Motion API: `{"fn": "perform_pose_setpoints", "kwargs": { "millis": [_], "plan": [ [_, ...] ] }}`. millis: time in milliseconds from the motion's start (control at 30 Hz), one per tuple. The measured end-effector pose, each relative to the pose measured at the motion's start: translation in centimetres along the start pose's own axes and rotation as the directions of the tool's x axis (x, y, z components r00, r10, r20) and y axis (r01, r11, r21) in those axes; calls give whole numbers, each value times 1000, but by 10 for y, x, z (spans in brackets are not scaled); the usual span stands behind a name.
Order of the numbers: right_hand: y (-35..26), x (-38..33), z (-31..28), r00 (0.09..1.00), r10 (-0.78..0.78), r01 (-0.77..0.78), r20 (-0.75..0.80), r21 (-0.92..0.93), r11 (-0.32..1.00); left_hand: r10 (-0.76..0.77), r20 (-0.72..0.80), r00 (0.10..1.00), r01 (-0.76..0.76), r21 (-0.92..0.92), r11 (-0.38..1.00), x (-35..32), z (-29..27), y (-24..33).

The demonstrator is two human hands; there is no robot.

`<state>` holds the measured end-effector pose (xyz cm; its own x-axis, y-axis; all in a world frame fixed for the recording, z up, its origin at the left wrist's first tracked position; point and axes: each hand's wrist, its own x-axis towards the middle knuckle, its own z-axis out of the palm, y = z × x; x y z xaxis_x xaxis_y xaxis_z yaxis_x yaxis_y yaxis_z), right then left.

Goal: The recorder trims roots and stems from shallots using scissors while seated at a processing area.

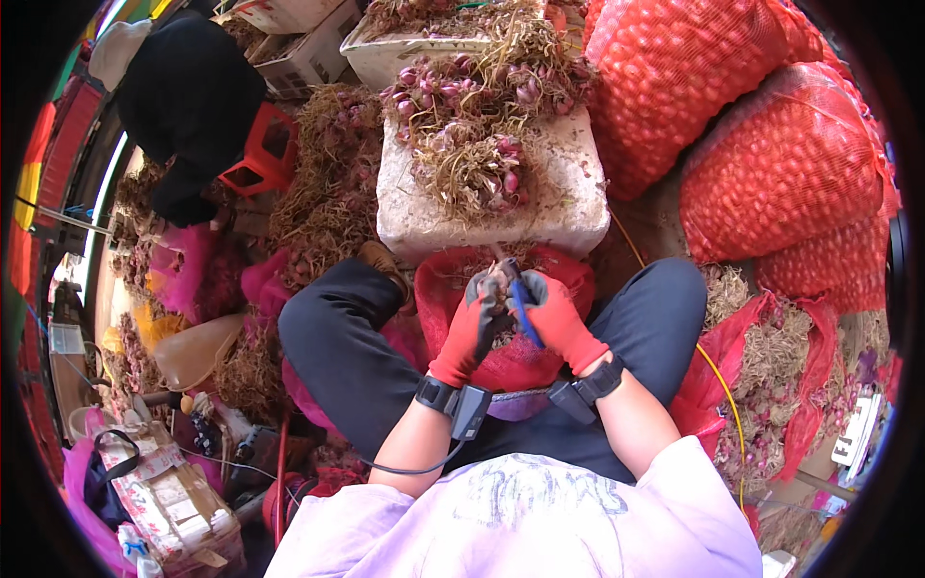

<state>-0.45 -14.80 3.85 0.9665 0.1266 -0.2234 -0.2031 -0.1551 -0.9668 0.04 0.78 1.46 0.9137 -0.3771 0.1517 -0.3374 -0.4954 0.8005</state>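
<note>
At frame centre, my left hand (474, 323) is clamped around a shallot (497, 282) while my right hand (554, 318) grips a blue-handled knife (521, 306). I judge trimming underway; next needs a careful cut over the red mesh bag (515, 361).

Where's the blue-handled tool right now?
In the head view, the blue-handled tool is at centre, gripped in the right hand, beside the left hand, over the red mesh bag between the person's knees.

hands: left (474, 323) holds shallot (497, 281) | right (551, 313) grips blue knife (523, 310) | over red mesh bag (453, 279)
</note>
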Motion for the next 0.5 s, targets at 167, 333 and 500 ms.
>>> {"fn": "perform_pose_setpoints", "kwargs": {
  "millis": [167,333,500],
  "plan": [
    [-21,-6,-22,997,25,-70,78,651,756,-243,-6,970,181,-648,739,-3,11,-5],
    [-10,-6,-27,970,233,-161,-70,529,833,-205,-137,969,66,-656,751,8,0,19],
    [-16,-2,-16,989,142,-107,-33,495,862,-295,28,955,246,-630,737,10,-14,36]
  ]
}}
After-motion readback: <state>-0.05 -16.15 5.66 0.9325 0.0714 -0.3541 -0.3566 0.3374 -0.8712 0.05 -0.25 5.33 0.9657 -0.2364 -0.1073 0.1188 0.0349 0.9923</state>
